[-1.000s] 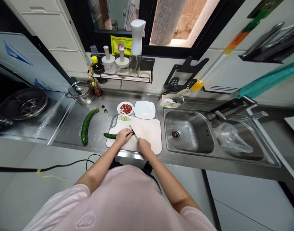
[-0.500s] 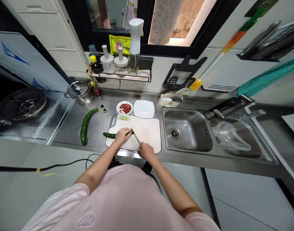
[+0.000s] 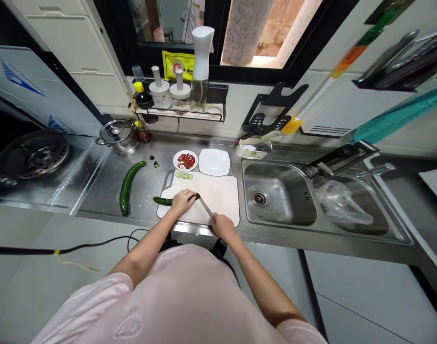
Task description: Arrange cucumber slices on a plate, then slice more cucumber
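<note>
On the white cutting board [image 3: 223, 191], my left hand [image 3: 182, 201] is closed on a green cucumber [image 3: 162, 201], whose one end sticks out past the board's left edge. My right hand [image 3: 222, 224] grips a knife [image 3: 205, 207] near the board's front edge. The blade slants up and left, its tip at the cucumber's dark right end beside my left fingers. Several thin cucumber slices [image 3: 184, 176] lie in a row at the board's upper left. A second, whole cucumber [image 3: 128, 188] rests on the steel counter to the left.
Behind the board stand a plate of chopped red pieces [image 3: 186, 161] and a white square plate [image 3: 214, 162]. A lidded pot [image 3: 118, 137] is at the back left, a wok [image 3: 32, 154] farther left. The sink [image 3: 279, 193] lies to the right, with small cucumber scraps [image 3: 155, 164] left of the plates.
My right hand has moved slightly right and toward me with the knife, and the blade has shifted a little right. My left hand has barely moved.
</note>
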Available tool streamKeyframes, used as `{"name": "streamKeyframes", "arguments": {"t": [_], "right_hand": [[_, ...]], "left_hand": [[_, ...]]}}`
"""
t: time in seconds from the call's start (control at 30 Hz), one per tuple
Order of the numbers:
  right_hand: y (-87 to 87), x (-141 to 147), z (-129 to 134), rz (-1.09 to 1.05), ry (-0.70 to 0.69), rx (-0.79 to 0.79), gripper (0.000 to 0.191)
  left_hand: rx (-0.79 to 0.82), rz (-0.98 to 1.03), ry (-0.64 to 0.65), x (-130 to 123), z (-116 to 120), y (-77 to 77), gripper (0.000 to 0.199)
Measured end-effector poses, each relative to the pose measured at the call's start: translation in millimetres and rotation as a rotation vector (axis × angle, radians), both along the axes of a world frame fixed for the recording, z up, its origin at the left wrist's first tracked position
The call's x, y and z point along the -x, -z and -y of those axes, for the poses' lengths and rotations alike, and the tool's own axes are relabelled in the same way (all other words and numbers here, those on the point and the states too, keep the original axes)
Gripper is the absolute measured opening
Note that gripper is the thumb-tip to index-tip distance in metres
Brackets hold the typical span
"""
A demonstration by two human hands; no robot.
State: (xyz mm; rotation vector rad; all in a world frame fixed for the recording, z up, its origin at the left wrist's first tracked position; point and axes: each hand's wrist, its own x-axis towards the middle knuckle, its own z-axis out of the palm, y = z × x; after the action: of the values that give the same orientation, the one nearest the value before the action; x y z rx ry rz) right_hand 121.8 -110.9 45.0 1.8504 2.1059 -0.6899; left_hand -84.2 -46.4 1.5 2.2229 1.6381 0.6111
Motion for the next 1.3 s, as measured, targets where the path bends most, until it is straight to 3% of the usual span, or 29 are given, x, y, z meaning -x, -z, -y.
{"name": "streamKeyframes", "arguments": {"t": [0.33, 0.67, 0.87, 1.3], "right_hand": [[-20.4, -15, -3, 0.045, 0.073, -0.049, 0.03], [-18.2, -17, -5, 0.013, 0.083, -0.158, 0.046], [-18.5, -15, -6, 0.058, 0.039, -0.17, 0.049], [-23.8, -18, -5, 0.044, -0.107, -0.26, 0.052]], "left_hand": [[0.023, 0.027, -0.027, -1, 3, -8.8, 0.022], [0.001, 0.119, -0.108, 5, -1, -7.9, 0.024], [-0.052, 0.165, -0.175, -1, -7, -16.7, 0.026], [-0.036, 0.047, 0.113, -27, -20, -49.7, 0.02]]}}
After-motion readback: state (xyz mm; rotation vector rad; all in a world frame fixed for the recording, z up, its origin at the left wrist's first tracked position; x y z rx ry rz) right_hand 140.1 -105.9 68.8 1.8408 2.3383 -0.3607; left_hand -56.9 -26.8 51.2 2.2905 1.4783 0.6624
